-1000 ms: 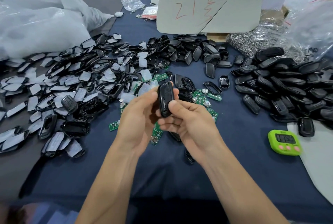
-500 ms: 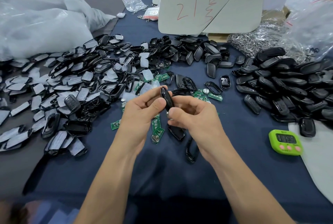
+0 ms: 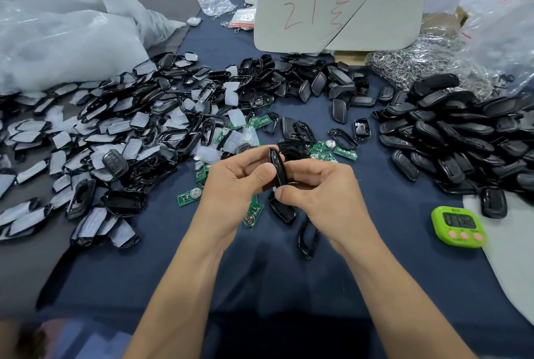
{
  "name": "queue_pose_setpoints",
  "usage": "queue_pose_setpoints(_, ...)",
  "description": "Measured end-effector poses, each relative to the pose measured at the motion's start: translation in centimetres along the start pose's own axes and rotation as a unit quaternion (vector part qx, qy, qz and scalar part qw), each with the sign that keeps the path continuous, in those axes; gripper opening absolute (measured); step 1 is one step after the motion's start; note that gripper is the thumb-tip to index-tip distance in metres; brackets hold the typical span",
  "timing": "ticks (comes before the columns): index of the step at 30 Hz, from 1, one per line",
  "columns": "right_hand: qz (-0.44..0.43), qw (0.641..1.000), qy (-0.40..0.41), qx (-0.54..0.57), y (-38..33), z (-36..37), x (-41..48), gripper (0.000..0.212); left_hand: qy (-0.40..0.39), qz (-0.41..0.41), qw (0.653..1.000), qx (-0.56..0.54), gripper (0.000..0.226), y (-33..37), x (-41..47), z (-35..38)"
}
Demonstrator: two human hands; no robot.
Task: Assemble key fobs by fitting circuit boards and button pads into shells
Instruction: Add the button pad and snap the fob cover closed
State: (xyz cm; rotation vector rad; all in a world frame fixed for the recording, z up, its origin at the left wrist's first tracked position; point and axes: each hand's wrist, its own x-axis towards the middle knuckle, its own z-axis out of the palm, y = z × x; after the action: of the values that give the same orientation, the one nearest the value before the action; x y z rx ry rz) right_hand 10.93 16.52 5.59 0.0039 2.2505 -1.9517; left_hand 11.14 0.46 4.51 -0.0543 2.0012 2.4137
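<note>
Left hand (image 3: 231,182) and right hand (image 3: 320,194) pinch a black fob (image 3: 276,165) over open blue cloth (image 3: 260,286). Earlier face-on, it's now edge-on.

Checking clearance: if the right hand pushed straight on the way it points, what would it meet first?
The right hand points toward the black key fob it pinches; just beyond is the left hand, though depth is unclear.

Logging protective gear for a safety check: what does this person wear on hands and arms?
Nothing visible. The left hand and right hand are ungloved, no rings showing. The left forearm and right forearm are uncovered down to the frame's edge: no sleeves, watch or wrist strap.
</note>
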Motion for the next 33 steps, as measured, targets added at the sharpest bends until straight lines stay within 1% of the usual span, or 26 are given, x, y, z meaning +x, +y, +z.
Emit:
queue_pose_setpoints(7,0.007,1.000,0.015,-0.018,-0.2,-0.2,0.0,0.037,-0.010,-0.013,1.000,0.002,0.033,0.3,-0.3,-0.1)
queue_pose_setpoints(11,-0.007,0.999,0.045,-0.029,-0.4,0.3,-0.2,0.036,-0.011,-0.016,1.000,-0.005,0.035,0.8,-0.4,0.1)
queue_pose_setpoints(14,-0.025,0.997,0.056,-0.038,-0.6,0.6,-0.4,0.039,-0.013,-0.009,1.000,-0.003,0.041,1.2,-0.6,0.3)
queue_pose_setpoints(17,-0.044,0.997,0.062,-0.015,-0.4,0.7,-0.7,0.042,-0.022,-0.005,1.000,0.010,0.038,1.5,-0.6,0.2)
queue_pose_setpoints(19,-0.058,0.996,0.064,0.008,-0.4,0.7,-1.0,0.043,-0.027,0.000,0.999,0.017,0.031,1.8,-0.6,0.2)
queue_pose_setpoints(22,-0.074,0.994,0.069,0.039,-0.4,0.6,-1.3,0.045,-0.044,0.015,0.999,0.017,0.035,2.4,-0.6,0.3)
queue_pose_setpoints(26,-0.080,0.992,0.079,0.062,-0.7,0.3,-1.4,0.043,-0.065,0.048,0.997,0.010,0.036,2.8,-0.7,0.6)
queue_pose_setpoints(30,-0.085,0.992,0.092,0.033,-0.8,0.3,-1.5,0.047,-0.056,0.053,0.997,0.017,0.033,2.7,-0.8,1.1)
queue_pose_setpoints(33,-0.105,0.987,0.121,0.004,-1.1,0.8,-1.8,0.053,-0.051,0.049,0.997,0.035,0.040,2.5,-0.9,1.2)
